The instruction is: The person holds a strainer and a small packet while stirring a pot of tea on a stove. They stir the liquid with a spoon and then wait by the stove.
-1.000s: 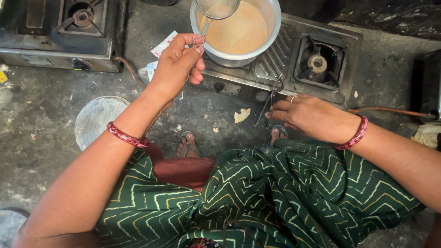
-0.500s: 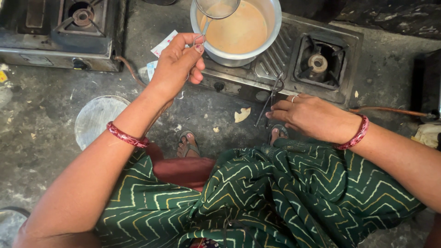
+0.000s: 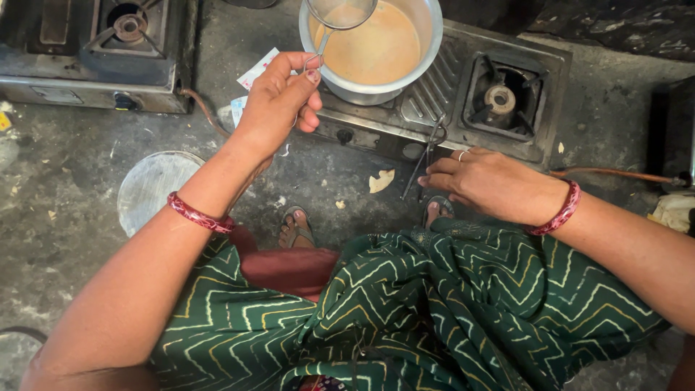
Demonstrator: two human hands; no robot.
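Observation:
My left hand point(image 3: 279, 101) grips the wire handle of a metal strainer point(image 3: 340, 13), held over a steel pot point(image 3: 427, 43) full of light brown milky tea. The pot sits on the left burner of a steel gas stove point(image 3: 449, 94) on the floor. My right hand point(image 3: 485, 181) rests low in front of the stove, its fingers touching a pair of metal tongs point(image 3: 427, 148) that leans against the stove's front edge. Both wrists wear red bangles.
A second gas stove point(image 3: 94, 43) stands at the upper left. A round metal lid point(image 3: 152, 190) lies on the grey concrete floor by my left arm. An orange gas hose point(image 3: 615, 175) runs right. My sandalled feet point(image 3: 297, 228) and green patterned clothing fill the lower frame.

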